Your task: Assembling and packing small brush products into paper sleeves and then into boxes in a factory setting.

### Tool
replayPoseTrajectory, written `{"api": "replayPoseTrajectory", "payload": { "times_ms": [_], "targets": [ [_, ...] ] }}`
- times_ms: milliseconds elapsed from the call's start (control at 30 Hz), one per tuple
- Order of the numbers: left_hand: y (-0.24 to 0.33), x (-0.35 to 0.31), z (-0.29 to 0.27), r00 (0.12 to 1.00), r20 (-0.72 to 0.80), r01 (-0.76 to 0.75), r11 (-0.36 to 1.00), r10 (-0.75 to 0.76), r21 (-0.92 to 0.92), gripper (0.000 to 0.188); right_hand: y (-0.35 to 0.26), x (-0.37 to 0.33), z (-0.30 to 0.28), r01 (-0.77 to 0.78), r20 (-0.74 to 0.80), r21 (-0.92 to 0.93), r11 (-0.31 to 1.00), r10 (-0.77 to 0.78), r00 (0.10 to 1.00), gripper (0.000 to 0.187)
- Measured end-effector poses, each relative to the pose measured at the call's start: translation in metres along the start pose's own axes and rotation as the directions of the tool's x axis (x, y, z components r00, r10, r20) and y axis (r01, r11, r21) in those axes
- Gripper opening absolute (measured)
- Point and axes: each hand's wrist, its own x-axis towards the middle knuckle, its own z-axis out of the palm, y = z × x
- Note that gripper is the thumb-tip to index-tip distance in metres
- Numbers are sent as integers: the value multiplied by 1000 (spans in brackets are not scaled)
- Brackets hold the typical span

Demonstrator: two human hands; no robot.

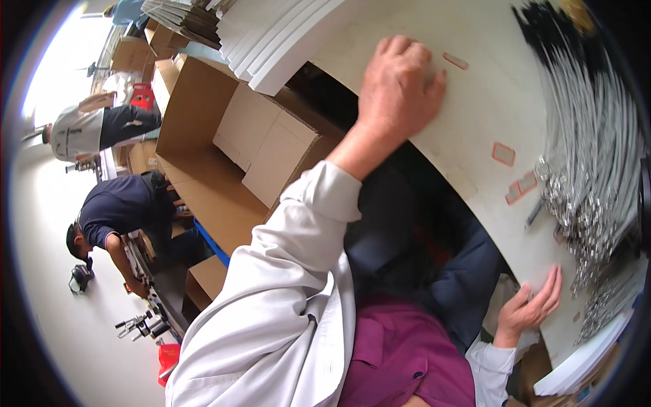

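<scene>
My left hand [400,88] is over the pale tabletop [468,108], its fingers curled under and its thumb out to the side. Whatever the fingers may hold is hidden. Down at the table's near right edge, my right hand [532,308] has its fingers stretched out and holds nothing. Nearest to the left hand lies a small clear packet with a red edge [456,61]. Two more such spots hold a square packet [503,154] and a joined pair of packets [521,188]. Along the right lies a thick bundle of grey cables [590,129] with black and silvery ends.
White folded sheets [278,41] are stacked at the table's upper left corner. Beside the table stands an open cardboard box [210,183]. White panels [583,359] lie at the lower right. Two people work further left, one in a dark shirt [122,210], one in a light top [76,132].
</scene>
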Motion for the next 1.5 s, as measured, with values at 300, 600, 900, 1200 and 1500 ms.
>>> {"api": "replayPoseTrajectory", "payload": {
  "times_ms": [300, 600, 900, 1200, 1500],
  "targets": [
    [4, 2, -5, 998, -13, 60, 992, -62, -112, 20, -1, 3, -10, 56, 140, -10, 998, -54, 989, 66],
    [2, 5, -10, 993, 42, 112, 974, -106, -195, 16, -39, 32, -60, 8, 491, 215, 976, -115, 863, 49],
    [4, 5, -7, 990, 25, 140, 947, -139, -290, 16, -144, 108, 1, 145, 375, 306, 941, -259, 890, 65],
    [1, 8, -16, 985, 91, 166, 945, -146, -281, 15, -157, 105, 19, 301, 249, 105, 948, -319, 915, 85],
    [-3, 2, -55, 991, 85, 127, 935, -105, -331, 17, -159, 107, 10, 233, 287, 213, 949, -289, 913, 91]
  ]
}}
